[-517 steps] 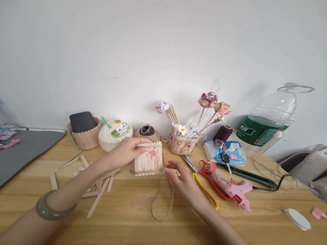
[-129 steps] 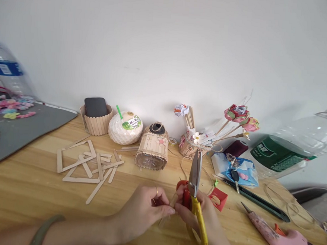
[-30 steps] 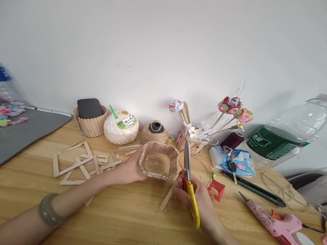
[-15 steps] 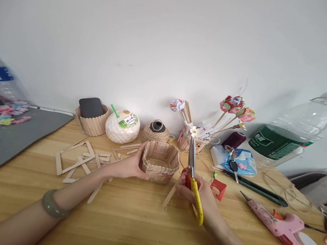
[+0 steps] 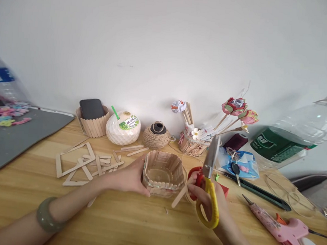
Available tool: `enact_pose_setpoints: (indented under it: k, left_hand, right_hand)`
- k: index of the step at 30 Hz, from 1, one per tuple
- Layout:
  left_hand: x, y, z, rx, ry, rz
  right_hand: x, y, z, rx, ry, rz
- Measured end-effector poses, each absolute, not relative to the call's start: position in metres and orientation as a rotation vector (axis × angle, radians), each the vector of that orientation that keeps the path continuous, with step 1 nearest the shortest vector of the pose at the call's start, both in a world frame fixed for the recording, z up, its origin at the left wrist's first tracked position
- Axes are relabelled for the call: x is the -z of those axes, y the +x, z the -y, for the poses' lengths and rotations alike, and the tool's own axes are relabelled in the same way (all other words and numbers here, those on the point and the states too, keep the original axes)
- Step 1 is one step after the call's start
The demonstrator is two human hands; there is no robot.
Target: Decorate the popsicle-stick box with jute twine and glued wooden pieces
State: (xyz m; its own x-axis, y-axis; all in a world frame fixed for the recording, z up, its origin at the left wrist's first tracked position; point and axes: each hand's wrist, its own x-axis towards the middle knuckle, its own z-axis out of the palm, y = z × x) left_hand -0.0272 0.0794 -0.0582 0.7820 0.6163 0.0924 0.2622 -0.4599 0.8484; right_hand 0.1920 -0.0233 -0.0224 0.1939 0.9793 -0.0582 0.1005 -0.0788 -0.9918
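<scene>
My left hand (image 5: 128, 178) grips the left side of a small basket (image 5: 163, 173) made of popsicle sticks around a clear plastic cup, upright on the wooden table (image 5: 133, 228). My right hand (image 5: 208, 200) holds red-and-yellow scissors (image 5: 208, 185) with the blades shut and pointing up. The same hand pinches a single popsicle stick (image 5: 180, 196) that slants down toward the table, just right of the basket.
Loose popsicle sticks and a stick frame (image 5: 85, 163) lie to the left. Along the wall stand a stick box with a phone (image 5: 92, 118), a coconut drink (image 5: 123, 127), a twine ball (image 5: 157, 135) and a paper-flower holder (image 5: 192, 143). A pink glue gun (image 5: 281, 229) lies right.
The basket has come down upright and nearer to me. My right hand has tilted the scissors to the right and brought the stick beside the basket.
</scene>
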Motion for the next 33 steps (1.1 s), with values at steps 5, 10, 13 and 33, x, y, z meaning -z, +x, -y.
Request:
enact_pose_setpoints:
  k: [5,10,13,33]
  left_hand:
    - [0.062,-0.028,-0.070,-0.463,2.037,-0.751]
    - [0.055,-0.026,-0.067,-0.388,2.099,-0.763]
    - [0.046,-0.023,-0.068,-0.290,2.108,-0.773]
    - [0.057,-0.025,-0.073,-0.229,2.178,-0.737]
  right_hand:
    - [0.028,0.208,0.022,-1.088,-1.210,1.008]
    - [0.025,0.213,0.021,-1.073,-1.155,0.886]
    - [0.024,0.214,0.021,-1.071,-1.180,0.856]
    - [0.043,0.241,0.024,-1.129,-1.406,0.772]
